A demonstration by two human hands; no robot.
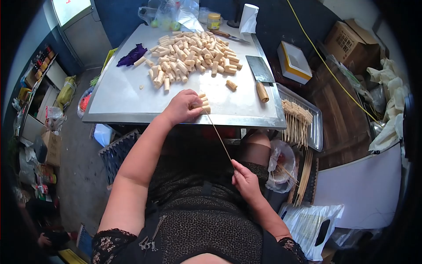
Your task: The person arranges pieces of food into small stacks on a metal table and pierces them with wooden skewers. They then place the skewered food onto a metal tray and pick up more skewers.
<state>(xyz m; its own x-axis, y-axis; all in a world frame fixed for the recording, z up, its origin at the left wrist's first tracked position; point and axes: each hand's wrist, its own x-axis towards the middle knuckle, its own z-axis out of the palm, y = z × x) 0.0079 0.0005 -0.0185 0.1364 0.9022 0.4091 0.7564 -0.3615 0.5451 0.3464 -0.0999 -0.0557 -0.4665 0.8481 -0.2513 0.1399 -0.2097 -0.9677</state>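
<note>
Near the table's front edge, my left hand point(182, 107) is closed on a short row of pale, cut rolls point(205, 104), pressing them against the tabletop. My right hand point(247, 180) is lower, above my lap, pinching the rear end of a thin bamboo skewer point(220, 138). The skewer slants up and left, and its far end meets the nearest roll; how deep it goes in is hidden. Beyond my left hand lies a large heap of the same rolls point(189, 55). One darker roll point(231, 85) sits apart on the right.
A cleaver point(259, 69) and a knife point(231, 36) lie on the table point(110, 99), with a purple cloth point(132, 55) at left. Right of the table, a metal tray point(315, 132) holds skewered rolls point(297, 115). Loose skewers point(304, 178) lie below it, beside a bag-lined bin point(281, 165).
</note>
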